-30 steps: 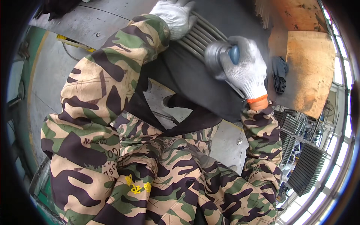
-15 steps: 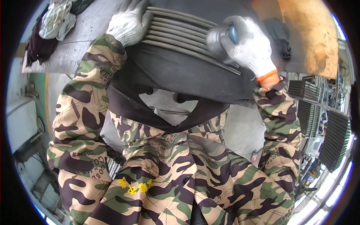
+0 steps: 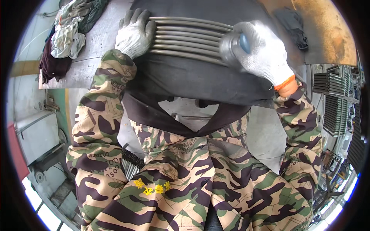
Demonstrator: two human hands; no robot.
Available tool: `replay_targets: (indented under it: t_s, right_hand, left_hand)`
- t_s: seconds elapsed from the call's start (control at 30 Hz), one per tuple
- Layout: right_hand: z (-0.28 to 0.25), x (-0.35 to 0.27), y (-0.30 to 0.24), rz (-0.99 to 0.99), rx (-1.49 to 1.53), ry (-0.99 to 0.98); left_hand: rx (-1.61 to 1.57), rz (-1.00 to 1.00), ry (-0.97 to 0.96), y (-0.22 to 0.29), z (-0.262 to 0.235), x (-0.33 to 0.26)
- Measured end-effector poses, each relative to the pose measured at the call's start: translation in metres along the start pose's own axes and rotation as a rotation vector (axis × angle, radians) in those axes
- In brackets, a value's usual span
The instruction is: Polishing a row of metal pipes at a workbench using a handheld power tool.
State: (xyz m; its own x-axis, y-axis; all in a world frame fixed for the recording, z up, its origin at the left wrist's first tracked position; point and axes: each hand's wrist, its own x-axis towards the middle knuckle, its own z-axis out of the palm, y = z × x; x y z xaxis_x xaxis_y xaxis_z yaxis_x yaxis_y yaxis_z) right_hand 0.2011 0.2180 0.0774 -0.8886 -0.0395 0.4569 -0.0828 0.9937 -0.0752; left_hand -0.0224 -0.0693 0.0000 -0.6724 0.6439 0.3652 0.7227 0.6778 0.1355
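Head view, looking down: the gloved fingers of the left hand (image 3: 135,32) lie together, flat over the left ends of a row of thin metal rods (image 3: 189,40), pressing them down rather than pinching them. The right hand (image 3: 262,52), also in a white knit glove, has its fingers curled tight around a small cylindrical power tool (image 3: 233,46) with a blue button; its blurred grey head meets the right end of the same rods. These rods lie side by side on a dark metal sheet (image 3: 192,79) atop the workbench (image 3: 92,42), just ahead of the person's chest.

Left of the rods, a heap of rags and clothes (image 3: 65,34) sits on the bench. Right of the rods, a rusty orange plate (image 3: 327,34) carries a dark glove (image 3: 291,21); farther right stand racks of grey finned parts (image 3: 335,100).

To my eye, doing this well means keeping the left palm firm so no rod rolls, with those fingers well clear of the tool head, and guiding the tool steadily along the rods without tipping.
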Motion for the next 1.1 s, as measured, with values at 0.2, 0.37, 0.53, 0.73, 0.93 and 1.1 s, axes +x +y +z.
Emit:
replay_targets:
  t_s: [0.2,0.37,0.53,0.73,0.93,1.1]
  right_hand:
    - [0.016,0.023,-0.04,-0.08,0.065,0.087]
    - [0.031,0.041,-0.038,-0.074,0.039,0.061]
    - [0.013,0.049,-0.028,0.071,-0.023,-0.129]
    - [0.023,0.055,-0.065,-0.081,0.081,-0.081]
    - [0.029,0.065,-0.074,-0.068,0.033,-0.095]
    - [0.024,0.057,-0.058,-0.013,0.009,-0.142]
  left_hand:
    - [0.338,0.218,-0.073,-0.012,0.004,0.019]
    - [0.167,0.144,0.005,-0.005,0.026,0.03]
    - [0.11,0.191,0.18,0.009,0.033,0.033]
    - [-0.085,0.005,0.301,0.005,0.023,0.024]
    - [-0.096,-0.007,0.245,0.011,0.023,0.019]
    - [-0.073,0.008,0.348,0.021,0.037,0.001]
